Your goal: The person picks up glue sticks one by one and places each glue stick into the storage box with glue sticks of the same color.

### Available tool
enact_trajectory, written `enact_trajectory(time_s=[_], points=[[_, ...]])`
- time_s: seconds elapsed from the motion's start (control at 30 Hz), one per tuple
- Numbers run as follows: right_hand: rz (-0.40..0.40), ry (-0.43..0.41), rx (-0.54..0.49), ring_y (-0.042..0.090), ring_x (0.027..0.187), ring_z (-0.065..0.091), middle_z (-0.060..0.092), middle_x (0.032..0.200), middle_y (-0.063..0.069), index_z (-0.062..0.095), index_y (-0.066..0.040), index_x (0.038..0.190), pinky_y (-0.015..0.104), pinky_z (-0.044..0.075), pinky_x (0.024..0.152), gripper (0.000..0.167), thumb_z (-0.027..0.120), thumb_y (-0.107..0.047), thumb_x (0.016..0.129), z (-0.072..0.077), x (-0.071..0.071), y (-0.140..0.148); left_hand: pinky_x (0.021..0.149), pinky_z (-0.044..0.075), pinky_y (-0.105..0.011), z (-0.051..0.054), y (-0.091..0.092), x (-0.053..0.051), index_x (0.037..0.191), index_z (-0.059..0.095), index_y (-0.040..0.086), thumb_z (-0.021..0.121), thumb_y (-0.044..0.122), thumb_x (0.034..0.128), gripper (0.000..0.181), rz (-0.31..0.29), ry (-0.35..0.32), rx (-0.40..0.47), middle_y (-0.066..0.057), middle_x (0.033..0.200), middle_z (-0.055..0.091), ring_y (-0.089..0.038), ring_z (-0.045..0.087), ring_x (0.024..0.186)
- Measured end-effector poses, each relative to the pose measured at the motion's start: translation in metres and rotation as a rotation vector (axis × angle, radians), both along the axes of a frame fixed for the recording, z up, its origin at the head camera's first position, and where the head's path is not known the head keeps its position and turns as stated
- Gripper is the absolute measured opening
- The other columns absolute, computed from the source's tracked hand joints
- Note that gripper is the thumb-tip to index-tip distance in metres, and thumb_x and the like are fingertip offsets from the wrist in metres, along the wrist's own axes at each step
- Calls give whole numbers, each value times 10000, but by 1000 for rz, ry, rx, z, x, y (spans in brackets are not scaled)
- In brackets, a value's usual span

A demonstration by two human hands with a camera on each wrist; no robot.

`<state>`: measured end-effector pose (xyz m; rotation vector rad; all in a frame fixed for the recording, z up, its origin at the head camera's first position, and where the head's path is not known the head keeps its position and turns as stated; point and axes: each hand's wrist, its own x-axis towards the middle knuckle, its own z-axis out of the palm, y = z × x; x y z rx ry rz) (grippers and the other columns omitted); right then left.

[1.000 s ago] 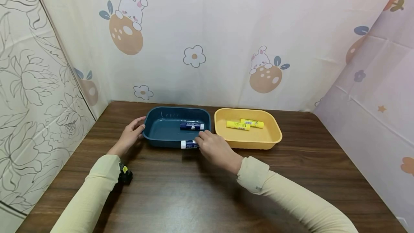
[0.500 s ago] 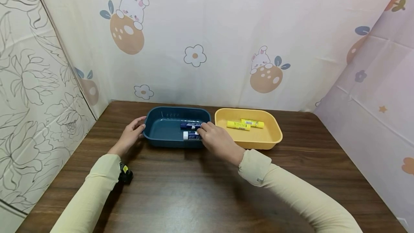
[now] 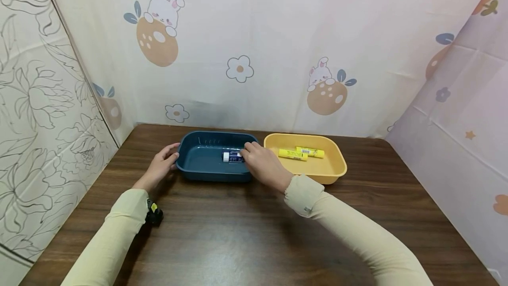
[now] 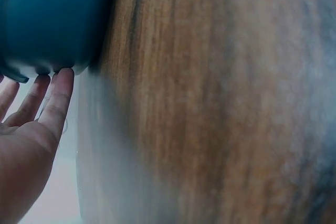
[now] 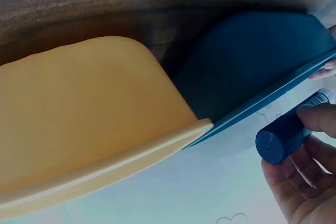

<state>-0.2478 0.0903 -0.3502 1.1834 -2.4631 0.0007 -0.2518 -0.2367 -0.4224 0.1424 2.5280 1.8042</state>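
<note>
My right hand (image 3: pixel 263 164) pinches a dark blue glue stick (image 3: pixel 233 157) with a white cap, at the right part of the blue tray (image 3: pixel 206 175). In the right wrist view, thumb and fingers grip the glue stick (image 5: pixel 283 135) above the tray's rim, its blue end facing the camera. A second blue glue stick in that tray is mostly hidden behind the held one. My left hand (image 3: pixel 159 167) touches the tray's left end; in the left wrist view its extended fingertips (image 4: pixel 65 77) meet the tray wall (image 4: pixel 52 19).
Right beside the blue tray stands a yellow tray (image 3: pixel 305 179) with two yellow glue sticks (image 3: pixel 293 154) lying in it. Both trays are on a dark wooden table (image 3: pixel 222 233), near the patterned curtain (image 3: pixel 274 25) at the back.
My right hand has carried the blue glue stick from the tray's front rim back and over its inside, beside the other blue stick. The left hand has stayed at the tray's left end.
</note>
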Motion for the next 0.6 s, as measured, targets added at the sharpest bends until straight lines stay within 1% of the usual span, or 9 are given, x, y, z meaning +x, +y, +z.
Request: enact_trajectory(time_s=[0.27, 0.43, 0.6], points=[[-35, 3, 12, 163, 782, 515, 596, 913, 65, 687, -23, 1075, 208, 505, 629, 193, 606, -97, 916, -6, -19, -7, 959, 439, -499, 0, 0, 0, 1499, 251, 37, 366, 217, 1046, 501, -7, 5, 4, -276, 1419, 363, -389, 418, 1241], [-52, 6, 10, 169, 792, 530, 603, 916, 69, 694, -27, 1062, 224, 513, 620, 182, 594, -103, 931, -10, -24, -11, 961, 437, -502, 0, 0, -1, 1501, 245, 37, 366, 216, 1046, 503, -11, 3, 12, -275, 1425, 355, -389, 411, 1247], [-84, 2, 26, 165, 807, 541, 611, 922, 62, 702, -42, 1063, 228, 521, 640, 189, 573, -119, 948, -13, -29, -17, 960, 441, -497, 1, -1, -1, 1499, 245, 30, 366, 203, 1045, 500, -14, -8, 21, -276, 1422, 356, -381, 416, 1239]])
